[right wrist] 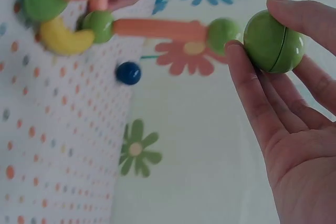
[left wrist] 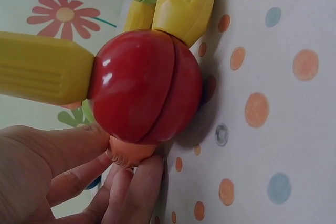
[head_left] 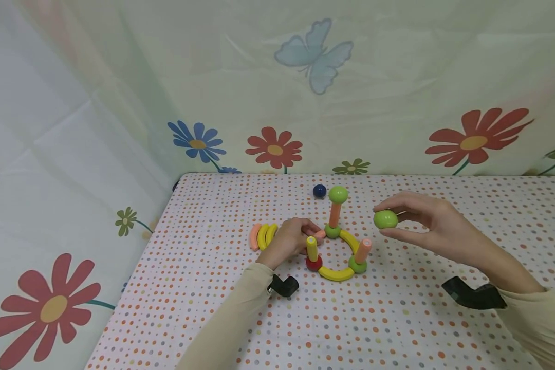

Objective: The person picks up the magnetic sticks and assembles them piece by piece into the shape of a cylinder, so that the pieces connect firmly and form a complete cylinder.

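Observation:
My right hand point(head_left: 450, 234) pinches a green ball point(head_left: 386, 219) between thumb and fingers, above the table, to the right of a ring of toy pieces. In the right wrist view a seam crosses this ball point(right wrist: 273, 41). My left hand point(head_left: 287, 240) grips a salmon curved piece point(left wrist: 131, 153) beside the red ball point(left wrist: 144, 85). Yellow curved pieces point(head_left: 336, 274) join the other balls of the ring. A yellow rod point(head_left: 312, 248) stands on the red ball, and a salmon rod point(head_left: 363, 251) on the front green ball point(head_left: 358, 265). The back salmon rod point(head_left: 335, 215) carries a green ball point(head_left: 338, 194).
A dark blue ball point(head_left: 319, 191) lies behind the ring. Left of my left hand lie a salmon curved piece point(head_left: 255, 237) and yellow curved pieces point(head_left: 262, 237). The dotted tablecloth point(head_left: 351, 329) meets a flowered curtain point(head_left: 374, 118) at the back.

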{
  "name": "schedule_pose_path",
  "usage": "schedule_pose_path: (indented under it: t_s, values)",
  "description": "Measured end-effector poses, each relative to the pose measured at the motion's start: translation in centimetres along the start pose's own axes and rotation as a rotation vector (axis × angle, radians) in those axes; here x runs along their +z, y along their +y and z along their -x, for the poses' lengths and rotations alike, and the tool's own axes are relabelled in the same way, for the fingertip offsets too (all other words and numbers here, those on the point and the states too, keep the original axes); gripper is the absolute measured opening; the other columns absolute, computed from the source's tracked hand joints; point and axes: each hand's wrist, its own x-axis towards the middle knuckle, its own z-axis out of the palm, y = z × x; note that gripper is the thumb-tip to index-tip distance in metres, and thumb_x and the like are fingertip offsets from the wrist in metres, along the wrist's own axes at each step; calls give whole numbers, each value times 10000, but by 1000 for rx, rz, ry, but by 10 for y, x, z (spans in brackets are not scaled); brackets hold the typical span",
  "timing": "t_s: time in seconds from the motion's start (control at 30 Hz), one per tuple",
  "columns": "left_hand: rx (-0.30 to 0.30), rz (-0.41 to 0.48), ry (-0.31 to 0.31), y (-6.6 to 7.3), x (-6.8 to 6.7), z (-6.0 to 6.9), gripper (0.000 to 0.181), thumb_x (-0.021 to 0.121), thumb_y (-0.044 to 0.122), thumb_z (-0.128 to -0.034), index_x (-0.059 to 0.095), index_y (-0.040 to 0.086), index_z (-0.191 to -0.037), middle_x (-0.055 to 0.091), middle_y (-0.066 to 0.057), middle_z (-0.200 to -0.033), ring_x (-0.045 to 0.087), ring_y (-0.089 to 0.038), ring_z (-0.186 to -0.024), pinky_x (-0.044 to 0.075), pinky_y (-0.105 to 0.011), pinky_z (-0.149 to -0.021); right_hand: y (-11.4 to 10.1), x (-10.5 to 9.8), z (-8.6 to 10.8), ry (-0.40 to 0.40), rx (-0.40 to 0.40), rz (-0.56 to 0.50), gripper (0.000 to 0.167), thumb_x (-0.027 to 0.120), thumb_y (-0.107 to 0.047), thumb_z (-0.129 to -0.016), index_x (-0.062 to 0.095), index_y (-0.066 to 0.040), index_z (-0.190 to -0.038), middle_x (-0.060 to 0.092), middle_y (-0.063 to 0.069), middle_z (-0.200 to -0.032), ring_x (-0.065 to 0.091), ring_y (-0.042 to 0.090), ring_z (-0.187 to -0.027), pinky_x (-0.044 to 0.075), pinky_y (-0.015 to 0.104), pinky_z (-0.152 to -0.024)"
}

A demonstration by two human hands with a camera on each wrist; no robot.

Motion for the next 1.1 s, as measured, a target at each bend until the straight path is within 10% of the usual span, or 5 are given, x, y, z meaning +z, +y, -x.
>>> schedule_pose_path:
  t_s: [0.77,1.1]
  values:
    - [19,-30,9,4,-1,2,269,834,148,-914,737,78,-1155,681,5,-930,641,-121,-737,577,-222,-642,-17,18,-3,-116,-108,40,549,935,6,-726,723,-208,-1184,682,-129,-1120,633,26,-932,570,212,-772]
    - [23,-29,3,2,-1,3,277,831,152,-918,732,74,-1164,685,0,-938,644,-129,-746,580,-225,-655,9,45,15,-116,49,-85,557,913,-39,-789,649,-87,-1277,676,-4,-1182,615,29,-1020,582,278,-817]
